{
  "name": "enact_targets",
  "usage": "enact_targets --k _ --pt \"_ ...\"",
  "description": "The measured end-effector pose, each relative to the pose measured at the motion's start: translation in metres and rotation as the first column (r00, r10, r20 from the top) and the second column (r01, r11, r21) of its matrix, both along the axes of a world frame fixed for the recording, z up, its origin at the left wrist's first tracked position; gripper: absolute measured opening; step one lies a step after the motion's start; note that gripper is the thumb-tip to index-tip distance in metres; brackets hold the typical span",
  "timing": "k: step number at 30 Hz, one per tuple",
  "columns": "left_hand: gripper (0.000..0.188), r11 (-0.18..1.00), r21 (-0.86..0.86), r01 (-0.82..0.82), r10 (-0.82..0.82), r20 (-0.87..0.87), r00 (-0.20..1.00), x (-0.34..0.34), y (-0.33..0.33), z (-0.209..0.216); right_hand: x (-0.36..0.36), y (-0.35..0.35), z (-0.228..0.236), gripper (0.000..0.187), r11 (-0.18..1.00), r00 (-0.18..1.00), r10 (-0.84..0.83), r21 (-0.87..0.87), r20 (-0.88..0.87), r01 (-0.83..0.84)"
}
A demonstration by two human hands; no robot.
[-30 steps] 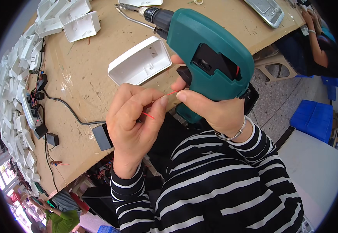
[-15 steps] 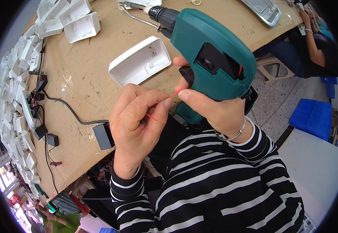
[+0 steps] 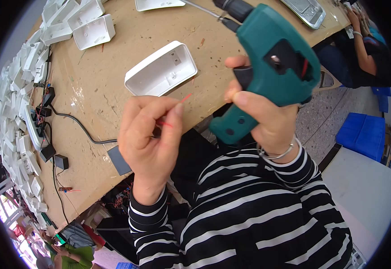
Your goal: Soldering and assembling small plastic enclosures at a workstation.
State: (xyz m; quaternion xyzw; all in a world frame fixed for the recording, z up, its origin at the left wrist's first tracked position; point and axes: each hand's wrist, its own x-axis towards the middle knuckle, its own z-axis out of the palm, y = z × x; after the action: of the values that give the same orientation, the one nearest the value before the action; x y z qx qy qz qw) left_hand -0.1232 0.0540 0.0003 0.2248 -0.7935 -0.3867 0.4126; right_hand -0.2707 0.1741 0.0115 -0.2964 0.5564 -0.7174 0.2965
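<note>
My right hand [image 3: 267, 119] is wrapped round the handle of a green pistol-shaped soldering gun [image 3: 289, 76] with a black trigger, its black nose pointing to the upper left. A thin metal tube runs alongside that nose, and the tip is out of the picture. Between thumb and fingertips of my left hand [image 3: 148, 141] is a thin red wire [image 3: 185, 97]; one end sticks up past the fingertips and a short piece shows below them. Just beyond my left hand, a white plastic box [image 3: 161, 69] lies on the table with its hollow side showing.
White plastic housings [image 3: 25, 103] are heaped along the left of the brown table [image 3: 92, 85]. Near them are a power strip [image 3: 34, 125], black adapters and a cable [image 3: 78, 121]. A silver-grey tray [image 3: 305, 11] lies at the far right. Another person's arm [image 3: 361, 49] and blue bins [image 3: 360, 134] are beyond.
My right hand has moved right with the soldering gun, its thumb and fingers coming away from the red wire. My left hand has shifted slightly left, still pinching the wire.
</note>
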Motion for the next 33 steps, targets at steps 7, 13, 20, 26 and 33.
enact_targets --k 7,13,20,26,33 --pt "0.011 0.802 -0.574 -0.164 0.304 0.155 0.940 -0.017 -0.019 0.011 -0.011 0.050 0.010 0.060 1.000 1.000 0.027 0.002 0.000 -0.027" --pt "0.010 0.834 -0.531 -0.152 0.264 0.142 0.954 -0.030 -0.026 -0.005 -0.015 0.103 0.007 0.059 0.937 0.928 0.329 0.182 -0.173 -0.298" --pt "0.007 0.788 -0.596 -0.158 0.350 0.222 0.910 -0.037 -0.027 -0.005 -0.001 0.106 0.002 0.061 0.921 0.956 0.232 0.357 -0.177 -0.157" --pt "0.007 0.777 -0.609 -0.159 0.387 0.262 0.884 -0.040 -0.026 -0.003 0.003 0.097 0.000 0.061 0.929 0.967 0.201 0.342 -0.158 -0.137" --pt "0.005 0.769 -0.619 -0.158 0.409 0.287 0.866 -0.041 -0.026 -0.002 0.006 0.088 -0.001 0.059 0.950 0.977 0.164 0.288 -0.136 -0.119"
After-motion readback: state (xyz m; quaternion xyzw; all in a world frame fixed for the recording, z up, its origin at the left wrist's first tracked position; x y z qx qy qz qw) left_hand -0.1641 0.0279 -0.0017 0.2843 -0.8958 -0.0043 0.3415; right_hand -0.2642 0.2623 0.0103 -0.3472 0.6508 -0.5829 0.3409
